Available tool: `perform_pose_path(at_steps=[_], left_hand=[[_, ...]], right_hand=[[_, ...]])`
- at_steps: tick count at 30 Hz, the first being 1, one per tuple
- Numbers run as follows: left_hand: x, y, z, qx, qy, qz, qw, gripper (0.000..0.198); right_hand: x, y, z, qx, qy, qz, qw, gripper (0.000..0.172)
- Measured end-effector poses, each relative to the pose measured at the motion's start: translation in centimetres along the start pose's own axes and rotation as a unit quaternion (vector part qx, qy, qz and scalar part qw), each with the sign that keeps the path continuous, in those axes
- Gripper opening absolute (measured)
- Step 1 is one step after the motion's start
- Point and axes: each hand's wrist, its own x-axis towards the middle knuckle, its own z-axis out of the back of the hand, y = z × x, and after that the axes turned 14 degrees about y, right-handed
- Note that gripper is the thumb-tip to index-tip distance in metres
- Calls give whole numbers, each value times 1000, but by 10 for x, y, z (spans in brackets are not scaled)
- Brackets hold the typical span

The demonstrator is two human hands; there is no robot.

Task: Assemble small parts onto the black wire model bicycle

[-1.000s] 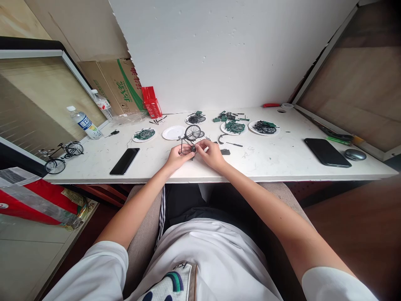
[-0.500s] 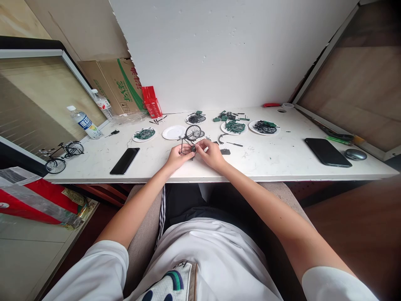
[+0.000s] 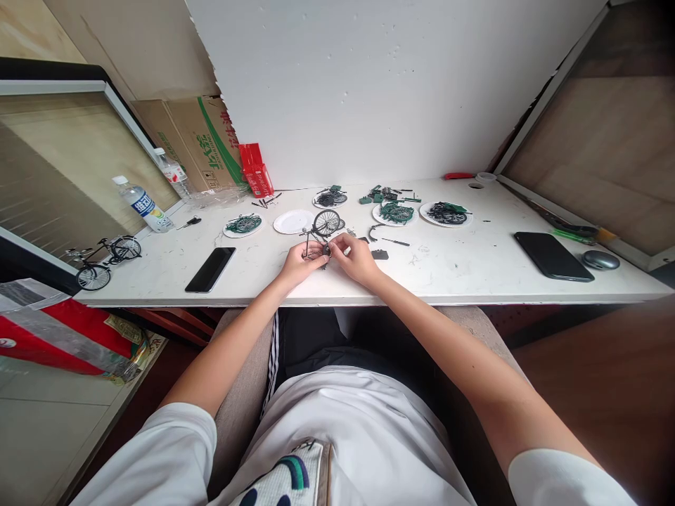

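Observation:
Between my hands, just above the front part of the white table, is a black model bicycle that looks partly built, one spoked wheel pointing up and away from me. My left hand is closed around its frame from the left. From the right, the thumb and fingers of my right hand pinch at a small dark part of the same bicycle; the fingertips hide the exact spot. A flat dark piece lies right beside my right hand. Past it are a curved black part and a thin dark stick-like part.
Paper plates with black and green parts stand along the back, near a bare plate. A whole model bicycle is at far left. Phones, a mouse and bottles flank the work area.

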Motion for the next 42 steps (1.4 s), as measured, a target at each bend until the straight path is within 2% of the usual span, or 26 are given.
perform_pose_path(at_steps=[42], left_hand=[[2, 2, -2, 15, 1, 4, 1000, 46]], right_hand=[[1, -3, -1, -45, 30, -12, 998, 18]])
